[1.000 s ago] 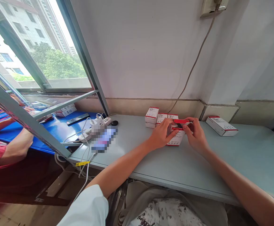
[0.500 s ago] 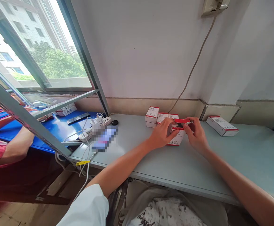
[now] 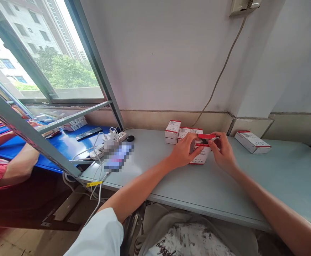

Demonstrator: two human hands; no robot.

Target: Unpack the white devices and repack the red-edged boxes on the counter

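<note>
The box (image 3: 200, 156), long axis seemingly upright, is directly between both hands above the worktop (image 3: 251, 177): left hand (image 3: 181, 151) grips its left side, right hand (image 3: 223, 152) its open top's right edge.

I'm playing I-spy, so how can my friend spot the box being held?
Find the grey desk below the wall socket. There, the person's left hand and right hand hold a white-and-red box. Unlike nearby boxes, it shows a raised red flap.
</note>
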